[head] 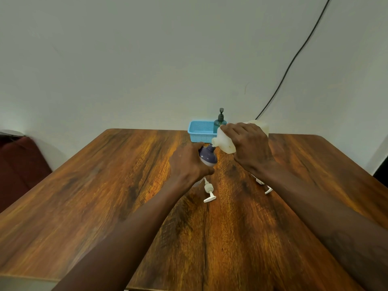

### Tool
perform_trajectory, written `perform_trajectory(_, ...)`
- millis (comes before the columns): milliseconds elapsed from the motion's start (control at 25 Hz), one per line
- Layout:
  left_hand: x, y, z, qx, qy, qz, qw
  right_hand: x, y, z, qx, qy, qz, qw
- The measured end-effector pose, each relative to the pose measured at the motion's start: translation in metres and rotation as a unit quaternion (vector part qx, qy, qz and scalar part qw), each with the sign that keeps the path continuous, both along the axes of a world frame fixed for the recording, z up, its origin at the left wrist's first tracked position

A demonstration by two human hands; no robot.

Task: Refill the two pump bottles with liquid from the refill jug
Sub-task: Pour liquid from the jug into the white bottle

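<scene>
At the far left a dark red seat sits beside the wooden table, clear of the work. Moving right, the left hand is wrapped closed around a purple pump bottle, holding it upright near the table's middle with its open neck turned up toward the jug. Just in front of that hand lies 1 white pump head on the wood, and a 2nd pump head shows partly from under the right forearm. Behind, at the table's far edge, a blue basket holds a teal pump bottle with its pump on. Further right, the right hand clasps the white refill jug, tipped so its spout meets the purple bottle's neck; whether liquid is flowing is too small to tell. The narrow neck is the main risk: a steeper tilt or a small drift of the spout would likely send liquid down the bottle's side onto the table. The purple wall hides the level, so overfilling is possible. A wet bottle could slip in the left grip, and the forearm could knock the 2nd pump head.
</scene>
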State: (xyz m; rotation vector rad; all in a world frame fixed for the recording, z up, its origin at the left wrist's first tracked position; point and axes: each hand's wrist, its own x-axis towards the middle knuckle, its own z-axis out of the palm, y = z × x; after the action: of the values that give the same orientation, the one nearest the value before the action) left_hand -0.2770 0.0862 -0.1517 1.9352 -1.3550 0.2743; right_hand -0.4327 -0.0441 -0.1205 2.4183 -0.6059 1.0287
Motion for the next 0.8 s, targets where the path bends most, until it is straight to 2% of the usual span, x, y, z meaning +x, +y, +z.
perform_trajectory(800, -0.0014, 0.0002, -0.0004, -0.005, 0.006, -0.004, 1.000, 0.0019, -0.0039, -0.0004, 0.003, 0.004, 0.004, 1.000)
